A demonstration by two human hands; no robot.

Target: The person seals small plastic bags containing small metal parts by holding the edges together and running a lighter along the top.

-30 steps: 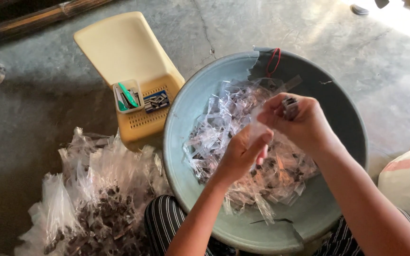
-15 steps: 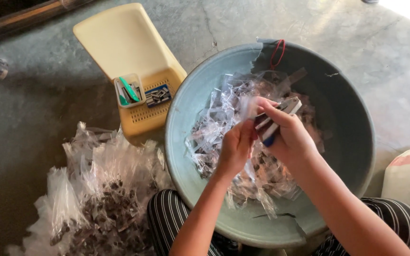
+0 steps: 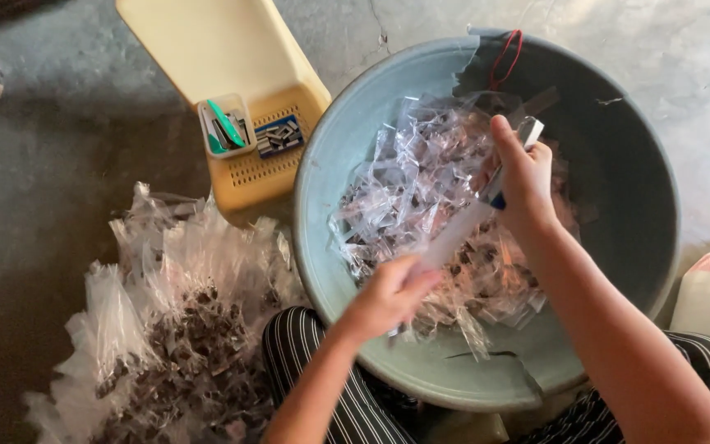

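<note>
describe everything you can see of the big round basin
The basin is a wide, round, pale blue-grey tub, plastic by its look, sitting on the concrete floor. Its far rim is cracked and tied with a red cord. It holds a heap of small clear bags. Both hands work above it; striped trousers press its near edge.

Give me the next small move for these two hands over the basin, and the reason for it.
Probably ease the clear packet toward the bag pile. The left hand pinches its lower end, the right hand grips its top along with a small tool, so it hangs stretched above the basin.
</note>
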